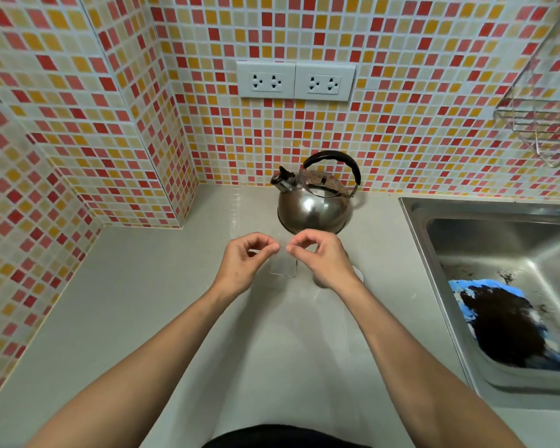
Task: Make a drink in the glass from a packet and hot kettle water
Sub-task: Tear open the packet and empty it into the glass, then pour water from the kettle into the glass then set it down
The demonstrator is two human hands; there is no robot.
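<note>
Grey countertop (136,302) lies bare leftward, sink (427,253) edging its right. Left hand (244,265) and right hand (324,260) pinch a clear packet (283,263) before the kettle (314,202); no print legible.

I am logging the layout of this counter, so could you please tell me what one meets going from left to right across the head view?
Tiled wall → left hand → packet → right hand → sink → blue cloth. The kettle overlaps the hands sideways, so it is omitted.
</note>
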